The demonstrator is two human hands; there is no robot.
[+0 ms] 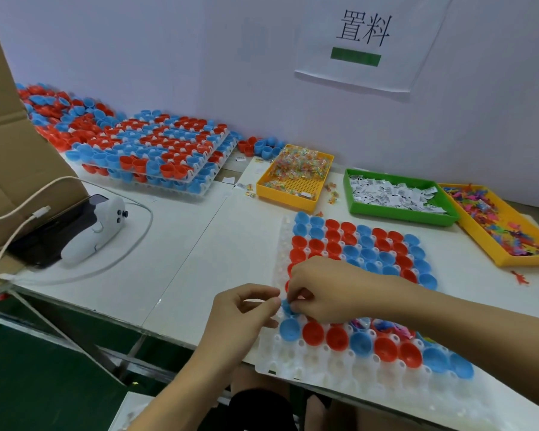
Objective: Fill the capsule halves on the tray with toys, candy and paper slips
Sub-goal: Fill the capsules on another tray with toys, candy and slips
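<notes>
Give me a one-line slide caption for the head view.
Both hands, left and right, work a blue capsule half at the white tray's left edge.

A single view is given, taken from the head and aimed forward and down across the counter (181, 244). The grip of both hands is seen close, low in the middle; beyond it the tray (293, 362) and the far wall are taken in.

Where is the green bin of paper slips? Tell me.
In the head view, the green bin sits at the right, behind the capsule tray, between two yellow bins: candy and toys.
</notes>
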